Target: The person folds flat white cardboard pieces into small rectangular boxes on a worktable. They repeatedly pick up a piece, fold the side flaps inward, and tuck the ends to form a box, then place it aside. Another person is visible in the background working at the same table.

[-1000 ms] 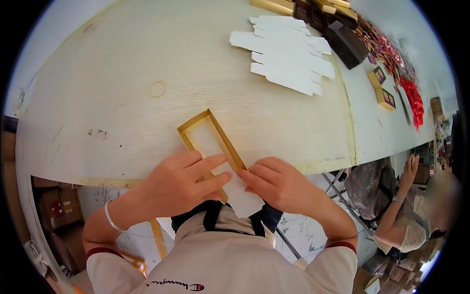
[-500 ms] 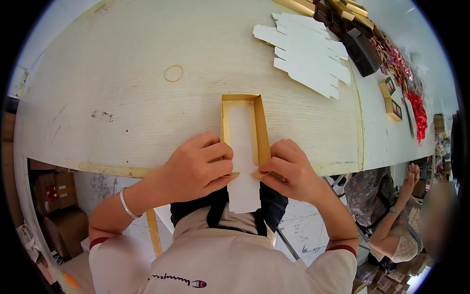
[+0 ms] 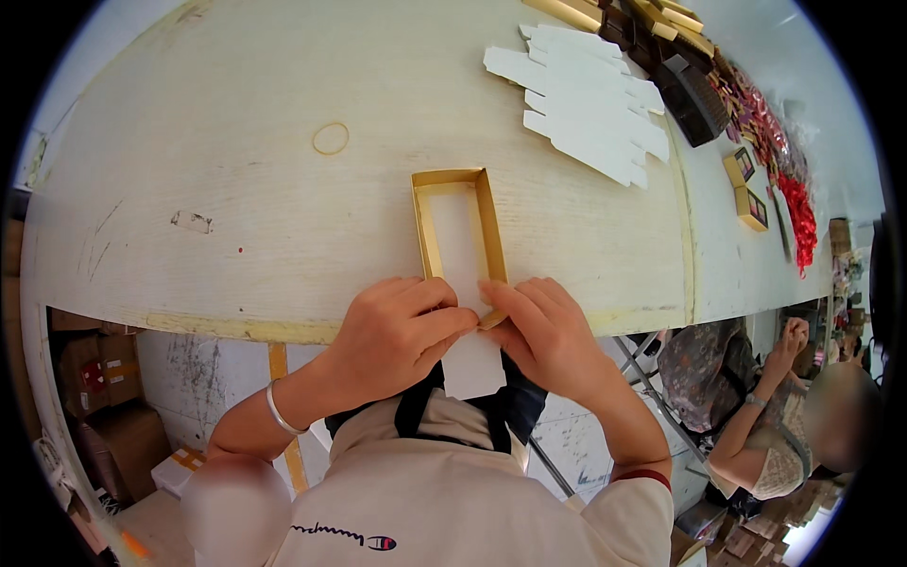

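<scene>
A long, narrow, part-folded cardboard box (image 3: 490,236), gold on its walls and white on its inner floor, lies at the table's front edge. Its far end stands folded up; at the near end a white flap (image 3: 472,367) hangs out over my lap. My left hand (image 3: 397,326) is closed at the near left corner, fingers pressed on the small end flap. Opposite it, my right hand (image 3: 545,331) pinches the gold flap at the near right corner, thumb inside the box. The two hands almost meet across the near end.
White flat box blanks (image 3: 590,99) lie at the far right of the table (image 3: 189,123). Beyond them are dark trays (image 3: 693,99), small gold boxes (image 3: 751,208) and red ribbon (image 3: 803,222). A rubber band (image 3: 331,139) lies at left. Another person (image 3: 756,425) sits at right.
Both hands have moved inward, bringing the near end flaps toward each other across the box. The side walls stand nearer together at that end.
</scene>
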The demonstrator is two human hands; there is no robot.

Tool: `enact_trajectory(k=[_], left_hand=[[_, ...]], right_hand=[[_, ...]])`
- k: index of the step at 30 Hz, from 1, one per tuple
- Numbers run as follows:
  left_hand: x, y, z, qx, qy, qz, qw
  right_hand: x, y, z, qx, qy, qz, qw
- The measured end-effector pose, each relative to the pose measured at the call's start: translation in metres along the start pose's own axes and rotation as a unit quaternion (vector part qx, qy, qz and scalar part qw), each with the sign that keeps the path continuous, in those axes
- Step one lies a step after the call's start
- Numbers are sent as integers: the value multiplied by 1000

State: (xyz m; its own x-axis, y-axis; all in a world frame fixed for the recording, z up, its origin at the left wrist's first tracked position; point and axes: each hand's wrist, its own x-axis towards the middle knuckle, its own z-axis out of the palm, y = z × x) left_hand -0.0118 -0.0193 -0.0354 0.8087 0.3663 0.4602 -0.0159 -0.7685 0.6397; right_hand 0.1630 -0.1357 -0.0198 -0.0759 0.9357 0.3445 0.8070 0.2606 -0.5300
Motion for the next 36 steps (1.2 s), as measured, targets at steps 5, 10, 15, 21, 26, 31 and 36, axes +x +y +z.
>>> enact_trajectory(k=[5, 10, 15, 21, 26, 31, 36], left_hand=[[0, 1, 0, -5, -9, -21, 1000], [2, -1, -1, -60, -6, -38, 997], [1, -3, -8, -82, -34, -65, 994], [10, 7, -8, -53, -19, -65, 996], [6, -3, -3, -5, -17, -34, 999], [7, -2, 0, -25, 0, -42, 999], [9, 0, 2, -60, 6, -75, 995]], right_hand=[[-34, -2, -6, -110, 73, -141, 981], [-53, 12, -4, -143, 75, -131, 978], [-16, 7, -12, -213, 46, -187, 958], [1, 13, -3, -34, -6, -159, 987], [-4, 6, -4, -28, -9, -127, 991], [-35, 7, 11, -183, 70, -186, 963], [-21, 3, 20, -110, 91, -147, 979]])
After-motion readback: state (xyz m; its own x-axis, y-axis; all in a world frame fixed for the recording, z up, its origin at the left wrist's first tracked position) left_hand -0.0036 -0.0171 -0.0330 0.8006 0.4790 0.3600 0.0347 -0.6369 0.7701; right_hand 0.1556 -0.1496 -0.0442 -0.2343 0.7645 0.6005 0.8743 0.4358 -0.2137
